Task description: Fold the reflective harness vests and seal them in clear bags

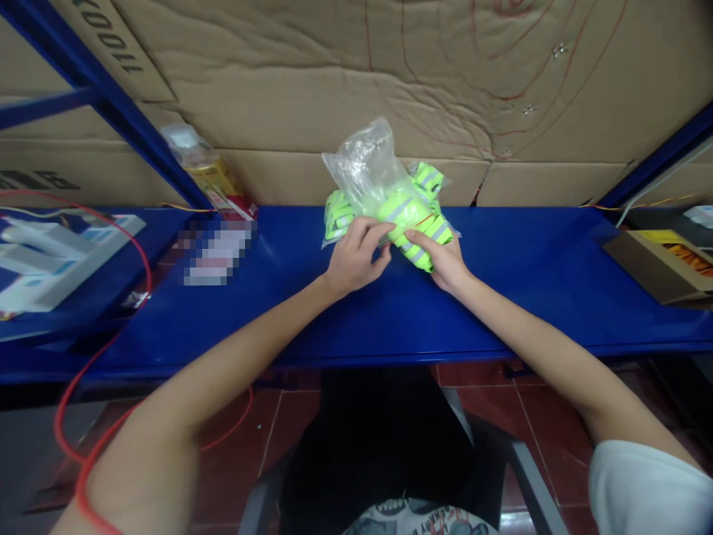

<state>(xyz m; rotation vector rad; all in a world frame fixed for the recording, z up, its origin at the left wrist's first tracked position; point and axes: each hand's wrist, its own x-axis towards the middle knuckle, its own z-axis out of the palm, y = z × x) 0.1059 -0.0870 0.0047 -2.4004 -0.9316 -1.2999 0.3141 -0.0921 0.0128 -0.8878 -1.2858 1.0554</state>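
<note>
My right hand [445,260] is wrapped round a bundle of neon-yellow reflective straps [417,249] with silver-grey stripes. A clear plastic bag [365,167] covers part of that bundle, its loose end standing up and away from me. At the bag's near edge, my left hand [359,254] pinches the clear plastic between thumb and fingers. Behind, more bagged neon-yellow straps [337,214] rest on the blue table to the left, and another such pack [428,180] lies at the back right.
The blue table [312,327] backs onto cardboard sheets [267,82]. A bottle with yellow liquid [206,174] stands back left, near a blurred-out paper [217,253]. On the right sits an open cardboard box [646,271]. A red cable [145,260] loops down at left.
</note>
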